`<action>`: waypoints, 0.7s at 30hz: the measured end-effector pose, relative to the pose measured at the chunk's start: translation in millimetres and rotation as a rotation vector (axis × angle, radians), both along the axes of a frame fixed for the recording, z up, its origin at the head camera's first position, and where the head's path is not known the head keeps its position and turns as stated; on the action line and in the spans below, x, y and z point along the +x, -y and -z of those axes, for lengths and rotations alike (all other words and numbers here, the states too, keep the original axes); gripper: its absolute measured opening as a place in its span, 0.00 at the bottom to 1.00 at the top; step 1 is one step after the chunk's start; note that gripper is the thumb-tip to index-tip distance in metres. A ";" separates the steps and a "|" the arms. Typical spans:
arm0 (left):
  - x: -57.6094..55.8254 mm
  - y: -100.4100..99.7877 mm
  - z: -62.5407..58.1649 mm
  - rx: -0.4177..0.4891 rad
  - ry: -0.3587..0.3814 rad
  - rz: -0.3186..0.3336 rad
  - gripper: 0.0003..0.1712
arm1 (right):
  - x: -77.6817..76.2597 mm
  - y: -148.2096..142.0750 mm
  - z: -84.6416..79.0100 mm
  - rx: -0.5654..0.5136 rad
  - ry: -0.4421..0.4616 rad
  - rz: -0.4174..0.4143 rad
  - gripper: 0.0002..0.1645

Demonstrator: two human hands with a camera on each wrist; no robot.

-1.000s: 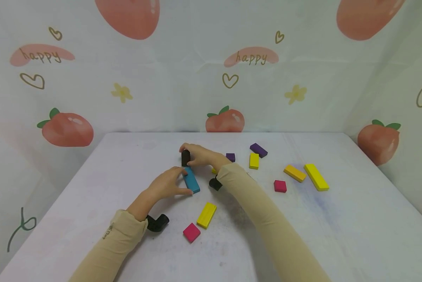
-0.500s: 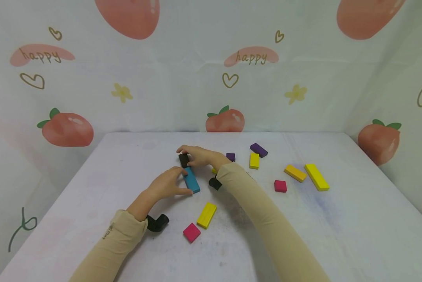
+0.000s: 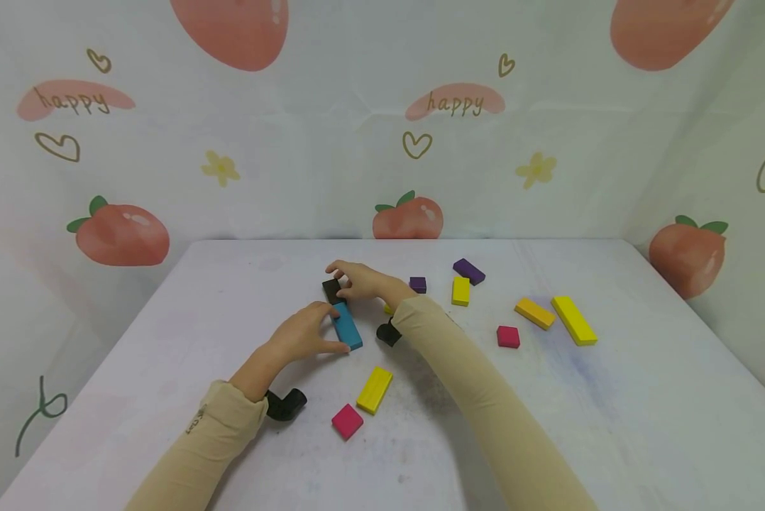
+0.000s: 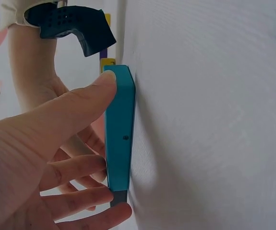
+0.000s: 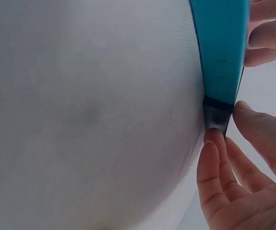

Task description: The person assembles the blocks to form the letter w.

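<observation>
On the table [image 3: 644, 419], the blue block [image 3: 347, 329] is pinched by the left hand [image 3: 299, 333]. The black block [image 3: 331, 291], touching its far end, is pinched by the right hand [image 3: 365, 282]. Two blocks are lined up; a yellow block [image 3: 375, 389] and a red block [image 3: 347, 421] are left out nearby.

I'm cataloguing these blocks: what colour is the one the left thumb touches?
The block is teal blue, seen best in the left wrist view.

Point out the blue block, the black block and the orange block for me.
Blue block [image 3: 347, 327], head view, top face.
Black block [image 3: 331, 290], head view, top face.
Orange block [image 3: 534, 313], head view, top face.
</observation>
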State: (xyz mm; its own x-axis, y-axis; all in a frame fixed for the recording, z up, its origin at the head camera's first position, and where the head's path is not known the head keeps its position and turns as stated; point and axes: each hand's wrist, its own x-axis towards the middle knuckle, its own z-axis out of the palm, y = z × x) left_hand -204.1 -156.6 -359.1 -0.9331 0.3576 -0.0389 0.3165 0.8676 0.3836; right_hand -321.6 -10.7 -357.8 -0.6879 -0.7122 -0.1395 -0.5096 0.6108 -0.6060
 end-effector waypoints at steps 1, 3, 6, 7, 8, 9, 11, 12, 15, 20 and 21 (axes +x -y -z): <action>0.1 -0.1 -0.1 -0.003 -0.002 0.001 0.36 | -0.2 0.1 0.2 0.003 0.000 0.000 0.30; 0.2 -0.1 -0.1 -0.006 -0.002 0.000 0.36 | -0.2 0.4 0.1 0.008 -0.003 0.000 0.30; 0.3 -0.4 -0.6 -0.012 -0.005 0.000 0.36 | 0.2 1.4 0.0 0.013 -0.001 -0.005 0.30; 0.5 -0.7 -0.8 -0.014 -0.004 -0.002 0.36 | 0.4 1.8 0.0 0.016 -0.003 -0.006 0.29; 0.5 -1.0 -1.0 -0.016 0.000 -0.007 0.36 | 0.7 2.1 -0.2 0.018 -0.005 -0.008 0.29; 0.7 -1.3 -1.5 -0.020 0.000 -0.006 0.37 | 1.1 2.5 -0.3 0.020 -0.007 -0.010 0.29; 1.1 -2.1 -2.0 -0.027 0.000 -0.007 0.37 | 1.8 3.2 -0.4 0.024 -0.013 -0.015 0.29; 1.3 -2.5 -2.2 -0.030 0.001 -0.008 0.37 | 2.2 3.5 -0.5 0.026 -0.017 -0.017 0.29; 1.3 -3.0 -2.4 -0.037 0.002 -0.005 0.38 | 3.3 3.9 -0.9 0.024 -0.020 -0.020 0.29; 1.3 -3.2 -3.1 -0.046 0.004 -0.008 0.38 | 4.3 4.0 -0.9 0.024 -0.022 -0.019 0.28; 1.4 -3.4 -3.2 -0.048 0.004 -0.008 0.38 | 4.4 4.0 -0.9 0.025 -0.022 -0.019 0.28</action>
State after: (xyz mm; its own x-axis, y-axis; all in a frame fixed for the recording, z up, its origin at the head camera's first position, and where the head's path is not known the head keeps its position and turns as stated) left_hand -202.7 -153.2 -355.9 -0.9358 0.3474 -0.0596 0.3077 0.8876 0.3428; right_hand -317.2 -14.7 -356.9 -0.6777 -0.7215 -0.1420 -0.5340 0.6157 -0.5794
